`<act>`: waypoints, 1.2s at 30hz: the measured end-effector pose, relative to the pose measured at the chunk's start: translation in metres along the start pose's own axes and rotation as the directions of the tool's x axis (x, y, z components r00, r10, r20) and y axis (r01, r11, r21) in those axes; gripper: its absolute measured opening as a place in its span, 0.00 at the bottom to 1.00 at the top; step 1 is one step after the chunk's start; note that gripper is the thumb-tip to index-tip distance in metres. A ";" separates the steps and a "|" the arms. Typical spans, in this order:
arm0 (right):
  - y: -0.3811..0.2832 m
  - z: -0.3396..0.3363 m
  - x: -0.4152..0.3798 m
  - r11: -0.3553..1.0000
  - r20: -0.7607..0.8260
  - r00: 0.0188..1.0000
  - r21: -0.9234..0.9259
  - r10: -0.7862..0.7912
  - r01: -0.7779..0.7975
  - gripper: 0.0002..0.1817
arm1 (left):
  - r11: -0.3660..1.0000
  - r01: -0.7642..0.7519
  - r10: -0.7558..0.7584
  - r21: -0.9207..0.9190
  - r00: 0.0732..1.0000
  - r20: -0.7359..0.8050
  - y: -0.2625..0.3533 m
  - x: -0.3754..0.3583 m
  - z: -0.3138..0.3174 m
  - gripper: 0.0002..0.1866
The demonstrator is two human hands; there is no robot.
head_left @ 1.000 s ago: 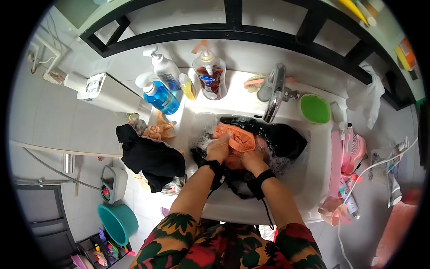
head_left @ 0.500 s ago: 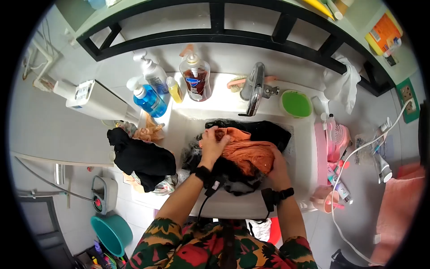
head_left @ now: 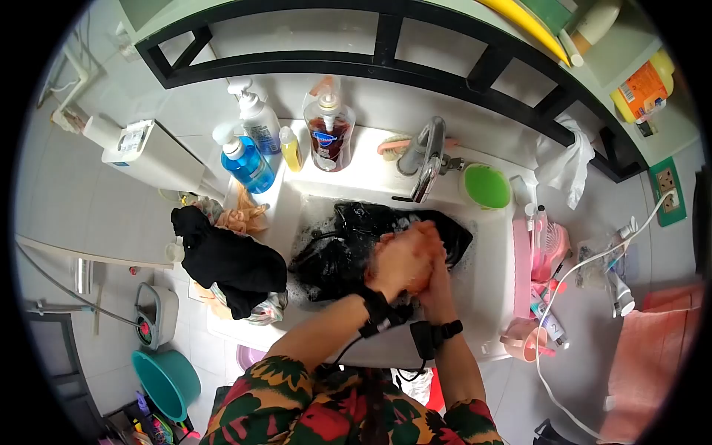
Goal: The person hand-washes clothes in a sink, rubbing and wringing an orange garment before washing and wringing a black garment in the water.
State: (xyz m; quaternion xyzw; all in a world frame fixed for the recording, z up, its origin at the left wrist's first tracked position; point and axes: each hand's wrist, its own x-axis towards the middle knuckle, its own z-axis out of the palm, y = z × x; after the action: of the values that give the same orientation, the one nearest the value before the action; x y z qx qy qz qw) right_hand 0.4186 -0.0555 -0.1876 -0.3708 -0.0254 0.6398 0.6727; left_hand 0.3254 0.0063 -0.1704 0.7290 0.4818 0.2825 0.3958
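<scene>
Both my hands are together over the sink (head_left: 493, 297), pressed around a bunched orange cloth garment (head_left: 421, 282). My left hand (head_left: 398, 261) is closed over it from the left, slightly blurred. My right hand (head_left: 436, 271) grips it from the right, with the fingers partly hidden. Only small patches of the orange cloth show between the hands. Beneath them a wet black garment (head_left: 322, 259) lies spread in soapy water, with suds around its edges.
The faucet (head_left: 429, 159) rises behind my hands, near a green soap dish (head_left: 486, 185). Several pump bottles, including a blue one (head_left: 248, 163) and a dark red one (head_left: 328, 137), stand at the back left. Black clothing (head_left: 226, 259) is heaped on the left rim.
My hands have come together and gathered the orange garment, which was spread out, into a tight bunch. More of the black garment now shows in the water.
</scene>
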 end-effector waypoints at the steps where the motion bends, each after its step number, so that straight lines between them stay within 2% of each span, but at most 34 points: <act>1: -0.002 0.008 -0.005 0.993 -0.038 0.997 -0.108 -0.062 0.058 0.18 | 0.992 0.081 -0.072 0.099 0.993 -0.091 -0.027 0.007 0.001 0.14; 2: -0.005 0.015 -0.010 0.970 -0.076 0.989 -0.219 -0.124 0.105 0.17 | 0.950 0.225 -0.198 0.218 0.971 -0.136 -0.041 0.015 -0.011 0.13; 3: -0.008 0.014 -0.008 0.970 -0.074 0.989 -0.219 -0.125 0.107 0.17 | 0.935 0.257 -0.191 0.243 0.946 -0.263 -0.066 0.019 -0.018 0.12; 4: -0.010 0.009 -0.008 0.969 -0.124 0.990 -0.245 -0.074 0.042 0.17 | 0.959 0.221 -0.142 0.175 0.915 -0.378 -0.084 0.020 -0.030 0.15; 5: -0.011 0.004 -0.008 0.964 -0.176 0.984 -0.266 -0.025 -0.023 0.17 | 0.935 0.327 -0.250 0.139 0.883 -0.398 -0.082 0.018 -0.047 0.20; 6: -0.005 -0.007 -0.002 0.965 -0.184 0.982 -0.260 -0.032 -0.018 0.17 | 0.928 0.353 -0.271 0.118 0.859 -0.434 -0.085 0.017 -0.051 0.24; 7: 0.004 -0.024 0.008 0.935 -0.233 0.972 -0.352 -0.043 -0.043 0.18 | 0.919 0.383 -0.298 0.091 0.828 -0.476 -0.087 0.015 -0.051 0.27; 8: 0.014 -0.037 0.019 0.895 -0.277 0.959 -0.440 -0.055 -0.075 0.19 | 0.930 0.353 -0.270 0.104 0.848 -0.456 -0.088 0.015 -0.044 0.30; 9: 0.025 -0.047 0.028 0.894 -0.275 0.960 -0.441 -0.052 -0.078 0.19 | 0.939 0.322 -0.242 0.119 0.866 -0.437 -0.087 0.014 -0.035 0.32; 10: 0.037 -0.051 0.034 0.940 -0.211 0.977 -0.336 -0.020 -0.053 0.20 | 0.917 0.259 -0.165 0.302 0.938 -0.303 -0.082 0.009 -0.024 0.34; 11: 0.048 -0.057 0.037 0.973 -0.146 0.989 -0.226 0.006 -0.040 0.21 | 0.914 0.211 -0.152 0.345 0.970 -0.190 -0.081 0.006 -0.007 0.29; 12: 0.048 -0.042 0.035 0.969 -0.127 0.992 -0.241 0.016 -0.047 0.21 | 0.959 0.244 -0.222 0.147 0.963 -0.152 -0.077 0.007 0.004 0.27; 13: 0.048 -0.043 0.036 0.968 -0.122 0.992 -0.244 0.029 -0.058 0.21 | 0.928 0.372 -0.371 0.023 0.928 -0.017 -0.066 0.009 0.006 0.23; 14: 0.044 -0.043 0.038 0.987 -0.092 0.992 -0.132 0.085 -0.096 0.20 | 0.970 0.240 -0.238 -0.035 0.970 0.047 -0.064 0.006 0.015 0.20; 15: 0.039 -0.044 0.040 0.990 -0.056 0.989 -0.019 0.137 -0.138 0.20 | 0.988 0.152 -0.153 0.016 0.987 0.043 -0.036 0.000 0.011 0.19; 17: 0.036 -0.051 0.043 0.991 0.222 0.966 -0.044 0.132 -0.125 0.20 | 0.997 -0.052 0.050 -0.063 0.998 -0.030 0.004 -0.012 0.014 0.19; 18: 0.035 -0.051 0.040 0.985 0.312 0.947 0.127 0.069 -0.114 0.19 | 0.997 -0.049 0.047 -0.064 0.998 -0.032 0.008 -0.014 0.010 0.19; 20: 0.020 -0.023 0.027 0.979 0.220 0.969 0.194 -0.108 0.065 0.19 | 1.000 0.026 -0.026 0.005 0.992 0.124 0.015 -0.010 0.008 0.18; 21: 0.015 -0.017 0.016 0.979 0.216 0.970 0.196 -0.108 0.066 0.19 | 0.961 0.010 -0.037 0.277 0.995 0.094 -0.004 -0.001 0.014 0.18; 22: 0.012 -0.015 0.007 0.999 0.097 0.995 -0.031 -0.028 0.031 0.20 | 0.983 0.160 -0.167 0.086 0.983 0.082 -0.036 0.009 0.007 0.18; 23: 0.006 -0.009 0.002 0.967 -0.028 0.999 -0.254 0.023 -0.029 0.21 | 0.931 0.268 -0.275 0.248 0.961 -0.008 -0.048 0.019 -0.007 0.19; 24: -0.005 0.000 -0.004 0.942 -0.080 0.995 -0.327 0.053 -0.076 0.21 | 0.906 0.303 -0.263 0.296 0.950 -0.167 -0.067 0.023 -0.022 0.21; 25: -0.006 -0.007 -0.005 0.947 -0.098 0.994 -0.313 0.042 -0.071 0.21 | 0.917 0.336 -0.298 0.214 0.935 -0.191 -0.079 0.026 -0.057 0.27; 26: -0.003 -0.014 0.000 0.954 -0.090 0.993 -0.284 0.075 -0.097 0.22 | 0.927 0.318 -0.249 0.201 0.919 -0.305 -0.082 0.025 -0.065 0.28; 28: 0.006 -0.028 0.017 0.956 -0.064 0.992 -0.269 0.106 -0.119 0.23 | 0.929 0.322 -0.231 0.183 0.890 -0.392 -0.089 0.026 -0.066 0.30; 29: 0.019 -0.035 0.024 0.954 -0.158 0.984 -0.270 0.086 -0.127 0.21 | 0.926 0.329 -0.231 0.184 0.881 -0.414 -0.096 0.023 -0.061 0.31; 30: 0.030 -0.038 0.027 0.953 -0.254 0.965 -0.269 0.068 -0.138 0.20 | 0.919 0.230 -0.103 0.319 0.923 -0.370 -0.100 0.017 -0.047 0.31; 31: 0.036 -0.033 0.026 0.953 -0.258 0.964 -0.268 0.071 -0.142 0.20 | 0.888 0.122 0.020 0.444 0.953 -0.303 -0.096 0.010 -0.027 0.31; 32: 0.041 -0.027 0.023 0.956 -0.198 0.975 -0.250 0.104 -0.153 0.23 | 0.922 0.215 -0.170 0.322 0.972 -0.162 -0.087 0.005 -0.009 0.27; 33: 0.043 -0.024 0.021 0.958 -0.136 0.981 -0.236 0.136 -0.165 0.27 | 0.977 0.139 -0.133 0.161 0.990 -0.052 -0.088 0.003 0.001 0.21; 34: 0.046 -0.027 0.026 0.948 -0.300 0.940 -0.216 0.164 -0.235 0.24 | 0.968 0.200 -0.201 -0.149 0.980 0.008 -0.071 0.002 0.005 0.13; 35: 0.044 -0.033 0.025 0.944 -0.300 0.939 -0.224 0.169 -0.242 0.24 | 0.993 0.116 -0.116 0.010 0.993 0.014 -0.054 -0.003 0.007 0.12; 36: 0.039 -0.043 0.024 0.965 -0.161 0.962 -0.108 0.219 -0.238 0.23 | 0.997 0.053 -0.051 -0.060 0.998 0.035 -0.036 -0.008 0.008 0.13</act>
State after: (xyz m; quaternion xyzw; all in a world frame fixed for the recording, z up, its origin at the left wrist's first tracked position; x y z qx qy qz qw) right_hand 0.4122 -0.0579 -0.2495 -0.4593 0.0270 0.6811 0.5696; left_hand 0.3117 0.0047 -0.2050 0.7082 0.4851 0.2745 0.4333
